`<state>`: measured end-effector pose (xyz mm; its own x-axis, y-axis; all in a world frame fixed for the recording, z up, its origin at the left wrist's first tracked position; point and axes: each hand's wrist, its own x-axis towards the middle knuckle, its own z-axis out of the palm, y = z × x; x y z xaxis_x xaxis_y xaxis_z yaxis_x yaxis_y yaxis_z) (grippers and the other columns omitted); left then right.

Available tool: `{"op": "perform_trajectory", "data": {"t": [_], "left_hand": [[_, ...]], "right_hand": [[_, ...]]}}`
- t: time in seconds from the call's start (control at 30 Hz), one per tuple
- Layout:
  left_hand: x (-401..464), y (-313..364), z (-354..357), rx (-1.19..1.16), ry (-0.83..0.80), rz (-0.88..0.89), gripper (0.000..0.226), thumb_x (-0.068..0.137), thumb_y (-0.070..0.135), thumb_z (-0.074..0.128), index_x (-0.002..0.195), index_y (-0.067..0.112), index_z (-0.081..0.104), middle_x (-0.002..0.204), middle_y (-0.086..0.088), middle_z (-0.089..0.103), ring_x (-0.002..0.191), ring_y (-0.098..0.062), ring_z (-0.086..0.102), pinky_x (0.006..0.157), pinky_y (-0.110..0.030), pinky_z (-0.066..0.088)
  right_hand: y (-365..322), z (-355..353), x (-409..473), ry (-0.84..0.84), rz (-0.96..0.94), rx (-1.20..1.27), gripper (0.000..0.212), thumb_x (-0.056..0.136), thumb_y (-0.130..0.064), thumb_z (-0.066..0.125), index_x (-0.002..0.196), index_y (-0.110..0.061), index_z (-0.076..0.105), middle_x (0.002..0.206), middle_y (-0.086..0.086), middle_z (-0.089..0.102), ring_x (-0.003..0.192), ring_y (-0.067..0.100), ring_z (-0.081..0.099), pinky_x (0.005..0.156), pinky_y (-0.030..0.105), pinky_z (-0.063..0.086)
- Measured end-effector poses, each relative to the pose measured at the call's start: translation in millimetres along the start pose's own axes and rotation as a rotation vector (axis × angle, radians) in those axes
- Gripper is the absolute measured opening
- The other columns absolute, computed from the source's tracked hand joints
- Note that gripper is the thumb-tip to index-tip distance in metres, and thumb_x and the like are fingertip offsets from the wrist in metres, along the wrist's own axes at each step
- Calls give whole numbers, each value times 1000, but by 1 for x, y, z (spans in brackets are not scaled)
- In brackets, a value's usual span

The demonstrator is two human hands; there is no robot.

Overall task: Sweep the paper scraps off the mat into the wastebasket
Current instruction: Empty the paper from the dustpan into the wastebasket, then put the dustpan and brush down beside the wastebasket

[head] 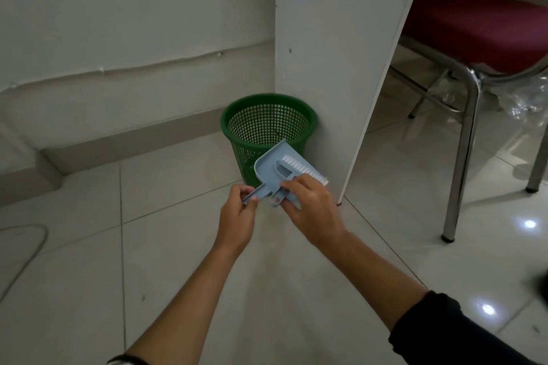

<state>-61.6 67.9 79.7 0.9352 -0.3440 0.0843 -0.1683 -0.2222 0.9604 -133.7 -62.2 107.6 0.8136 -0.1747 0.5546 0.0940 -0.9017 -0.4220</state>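
Note:
A green mesh wastebasket (267, 124) stands on the tiled floor against a white desk panel. Just in front of it I hold a small light-blue dustpan (268, 166) with a white-bristled brush (299, 167) lying in it. My left hand (237, 216) pinches the dustpan's handle. My right hand (310, 204) grips the brush by its handle, on top of the pan. The pan's mouth tilts toward the basket rim. No mat or paper scraps are visible.
The white desk side panel (335, 53) rises right of the basket. A red-seated chair (480, 29) with chrome legs stands at right. A grey cable (26, 249) lies on the floor at left. A white wall runs behind.

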Motion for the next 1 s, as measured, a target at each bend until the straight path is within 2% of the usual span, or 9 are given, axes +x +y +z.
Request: {"op": "perform_trajectory", "data": {"t": [0.1, 0.33, 0.53, 0.63, 0.7, 0.77, 0.83, 0.9, 1.0], "left_hand": [[-6, -30, 17, -81, -29, -116, 17, 87, 21, 39, 84, 11, 53, 79, -2, 57, 71, -17, 47, 64, -29, 37], [-9, -67, 39, 8, -119, -228, 24, 92, 12, 36, 81, 8, 57, 75, -2, 60, 66, -14, 50, 62, -28, 38], [17, -87, 68, 20, -202, -323, 21, 86, 21, 37, 77, 14, 55, 78, -2, 58, 70, -14, 49, 64, -28, 38], [28, -102, 81, 27, -226, -380, 15, 82, 14, 41, 81, 12, 55, 73, 2, 53, 67, -13, 45, 61, -23, 37], [31, -111, 87, 67, -248, -390, 13, 83, 6, 43, 88, 7, 55, 73, 3, 52, 65, -10, 44, 53, -12, 37], [32, -119, 92, 95, -255, -386, 13, 83, 5, 46, 91, 5, 56, 81, -1, 56, 70, -10, 49, 53, -6, 38], [34, -124, 97, 117, -241, -360, 14, 80, 8, 49, 92, 6, 57, 94, -8, 60, 82, -16, 54, 67, -14, 42], [35, -126, 102, 151, -237, -343, 17, 80, 9, 51, 96, 8, 57, 107, -12, 54, 93, -19, 53, 79, -24, 42], [36, -125, 108, 210, -239, -312, 22, 84, 8, 54, 106, 7, 55, 114, -8, 41, 99, -17, 49, 87, -24, 38]], "right_hand": [[13, 22, -25, -76, 40, 3, 25, 64, -8, 77, 86, -4, 66, 78, 15, 65, 68, 32, 62, 58, 33, 51], [36, 53, -53, -211, 179, -6, 15, 65, -6, 76, 77, -5, 67, 75, 15, 66, 64, 32, 62, 59, 32, 51], [71, 79, -57, -214, 394, 69, 17, 70, -1, 69, 87, -5, 69, 87, 16, 66, 77, 30, 62, 70, 29, 46], [94, 89, -58, -214, 490, 120, 19, 73, 1, 66, 90, -5, 69, 93, 15, 67, 85, 26, 61, 74, 17, 36], [107, 92, -59, -214, 537, 135, 17, 73, 3, 65, 88, -4, 69, 92, 16, 68, 85, 26, 61, 76, 16, 35], [119, 93, -64, -209, 552, 125, 17, 72, 6, 64, 85, -3, 69, 90, 16, 69, 84, 28, 62, 74, 20, 37], [129, 92, -70, -187, 558, 84, 22, 69, 9, 62, 87, -2, 68, 93, 17, 66, 86, 30, 61, 75, 24, 42], [140, 93, -78, -183, 556, -22, 32, 67, 8, 65, 97, -3, 65, 103, 18, 63, 97, 35, 56, 84, 35, 47], [148, 98, -81, -241, 597, -135, 38, 74, -3, 64, 111, -8, 60, 119, 17, 57, 113, 37, 47, 96, 47, 42]]}}
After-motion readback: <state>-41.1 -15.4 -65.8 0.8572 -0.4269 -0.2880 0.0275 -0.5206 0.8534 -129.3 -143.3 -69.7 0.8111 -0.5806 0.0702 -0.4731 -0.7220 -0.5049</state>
